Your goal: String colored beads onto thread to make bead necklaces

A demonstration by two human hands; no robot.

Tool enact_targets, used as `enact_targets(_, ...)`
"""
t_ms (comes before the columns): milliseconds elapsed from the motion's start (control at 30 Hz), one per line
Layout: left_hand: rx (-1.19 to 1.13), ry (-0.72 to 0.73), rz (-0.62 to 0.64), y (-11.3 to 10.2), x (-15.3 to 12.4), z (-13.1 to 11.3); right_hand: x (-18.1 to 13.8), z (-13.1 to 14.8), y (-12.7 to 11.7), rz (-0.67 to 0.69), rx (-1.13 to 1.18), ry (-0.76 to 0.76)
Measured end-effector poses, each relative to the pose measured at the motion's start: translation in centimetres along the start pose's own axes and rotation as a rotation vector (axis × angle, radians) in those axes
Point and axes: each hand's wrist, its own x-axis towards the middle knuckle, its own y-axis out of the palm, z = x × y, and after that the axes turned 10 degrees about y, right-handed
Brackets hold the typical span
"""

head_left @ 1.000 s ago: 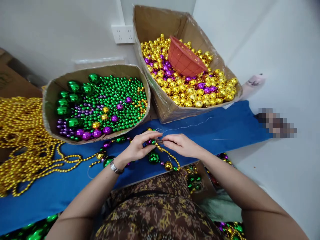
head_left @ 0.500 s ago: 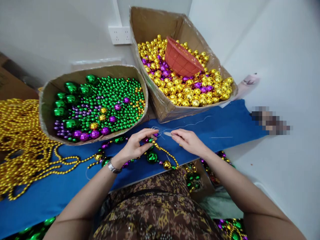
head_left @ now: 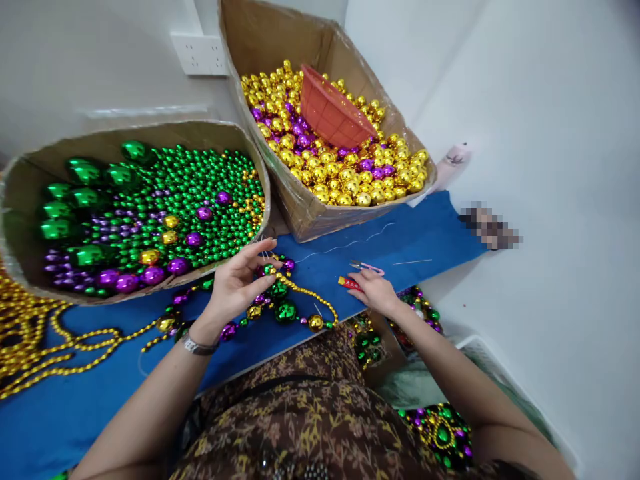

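My left hand (head_left: 234, 285) is closed, pinching a bead strand (head_left: 300, 303) of green, gold and purple beads that lies on the blue cloth (head_left: 430, 233). My right hand (head_left: 376, 291) rests to the right on the cloth, its fingers curled over a small red tool (head_left: 349, 283). Pink-handled scissors (head_left: 369, 267) lie just beyond that hand. A thin white thread (head_left: 345, 244) runs across the cloth behind both hands.
A cardboard box of green and purple beads (head_left: 150, 130) stands at the left, and a box of gold beads (head_left: 300, 220) holding an orange basket (head_left: 330, 113) behind. Gold bead strands (head_left: 35, 333) pile at far left. Finished necklaces (head_left: 437, 430) lie below right.
My right hand has let go of the strand's end and moved right and down onto the red tool. My left hand keeps the strand. The view has swung to the right.
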Motion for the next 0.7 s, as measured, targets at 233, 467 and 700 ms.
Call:
enact_targets(233,-0.043,0.038,0.06,0.5,-0.2,0.3,0.8,4.5,-4.2,-0.01,0.425,-0.148)
enact_targets(467,-0.005,0.052,0.096,0.8,-0.4,0.5,3.0,10.8,-9.8,0.081,0.512,-0.445)
enact_targets(700,-0.006,0.048,0.103,0.7,-0.5,0.7,5.2,12.8,-9.9,-0.021,0.376,-0.447)
